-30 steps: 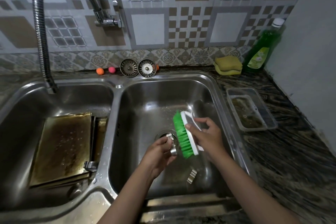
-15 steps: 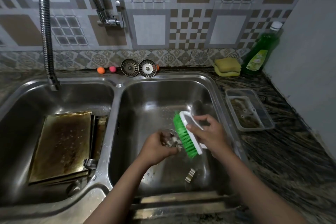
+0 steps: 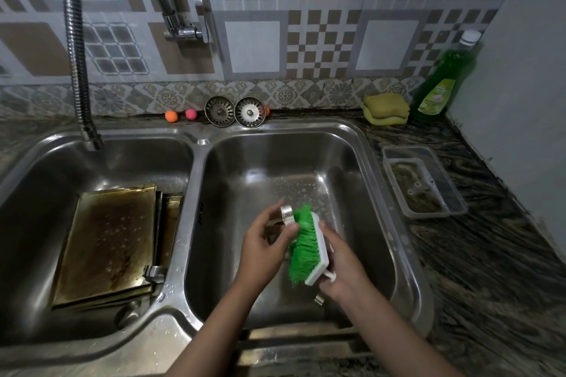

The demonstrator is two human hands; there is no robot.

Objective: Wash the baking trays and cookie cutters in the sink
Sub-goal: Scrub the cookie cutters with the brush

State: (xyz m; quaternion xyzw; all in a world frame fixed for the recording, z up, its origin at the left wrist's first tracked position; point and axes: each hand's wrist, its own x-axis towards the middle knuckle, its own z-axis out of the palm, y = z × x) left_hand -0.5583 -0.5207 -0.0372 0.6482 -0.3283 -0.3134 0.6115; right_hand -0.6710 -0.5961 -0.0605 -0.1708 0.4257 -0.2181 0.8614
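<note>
Over the right sink basin (image 3: 352,162), my left hand (image 3: 263,242) pinches a small metal cookie cutter (image 3: 287,214) against the green bristles of a white-backed scrub brush (image 3: 304,246). My right hand (image 3: 343,266) grips that brush by its back and handle. Another metal cookie cutter (image 3: 319,299) lies on the basin floor just below my right hand. Stained golden baking trays (image 3: 110,242) are stacked in the left basin (image 3: 39,168), with a further cutter (image 3: 154,273) at their front right corner.
A flexible faucet hose (image 3: 76,49) hangs over the left basin. Two sink strainers (image 3: 234,112) and small coloured balls (image 3: 180,115) sit at the back ledge. On the right counter are a yellow sponge (image 3: 386,104), a green soap bottle (image 3: 444,79) and a clear plastic container (image 3: 422,180).
My left hand turned and lifted the cutter up toward the brush's top end. The right hand with the brush slid down and tilted more upright. The view shifted slightly.
</note>
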